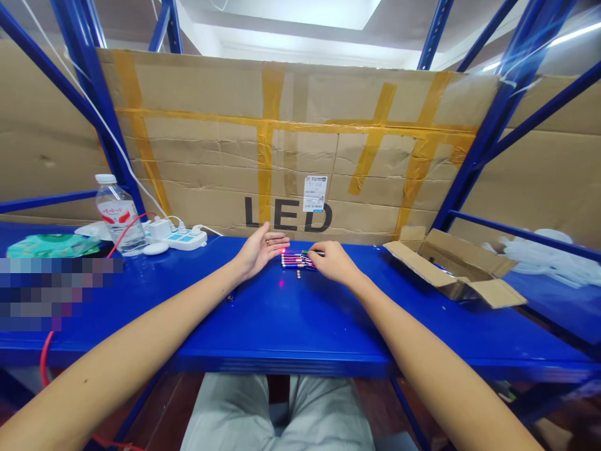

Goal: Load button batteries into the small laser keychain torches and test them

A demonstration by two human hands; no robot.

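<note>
My left hand (263, 252) is held up at the middle of the blue table, fingers stretched out and palm turned to the right. A red glow shows at its fingertips, and a fainter red spot lies on the tabletop below. My right hand (335, 262) is closed around a slim, dark pen-shaped laser pointer (320, 253), mostly hidden by the fingers. Between the hands, several metallic pen-shaped laser pointers (292, 260) lie side by side, their right ends partly covered by my right hand. Small round button cells (298, 274) sit just in front of them.
An opened cardboard box (462, 275) stands on the right of the blue table (282, 332). On the left are a water bottle (119, 216), a power strip (188, 238) and a green packet (56, 244). A large cardboard sheet (211, 163) closes off the back.
</note>
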